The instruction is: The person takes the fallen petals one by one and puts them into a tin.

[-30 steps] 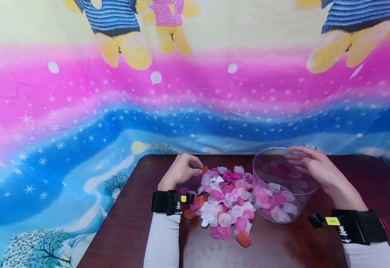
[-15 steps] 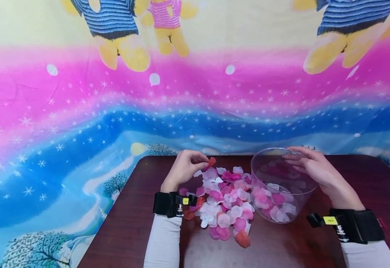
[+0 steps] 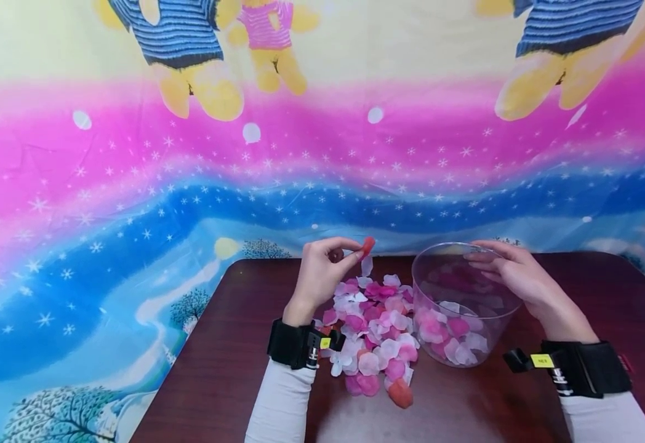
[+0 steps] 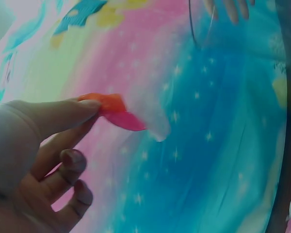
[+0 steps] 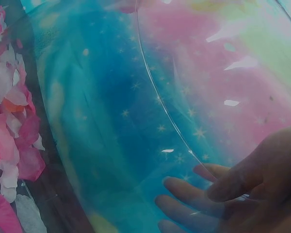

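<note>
In the head view my left hand [image 3: 322,274] is raised above the far left of a heap of petals [image 3: 375,335] in pink, white and red. Thumb and forefinger pinch a few petals: a red one [image 3: 368,247], a deep pink one [image 4: 126,121] and a pale one [image 4: 156,121] hanging lowest. The other left fingers are loosely curled. My right hand [image 3: 522,277] grips the far right rim of a clear plastic tub [image 3: 494,329], its fingers seen through the wall in the right wrist view. Pink and white petals [image 3: 450,335] lie in the tub's bottom.
A dark reddish-brown table [image 3: 217,369] bears everything. The tub stands just right of the heap. One red petal [image 3: 400,394] lies at the heap's near edge. Behind the table hangs a printed cloth [image 3: 300,178] with bears and snowflakes.
My left hand has lifted and moved right, away from the heap's far left edge, carrying the pinched petals. My right hand stays at the tub's rim.
</note>
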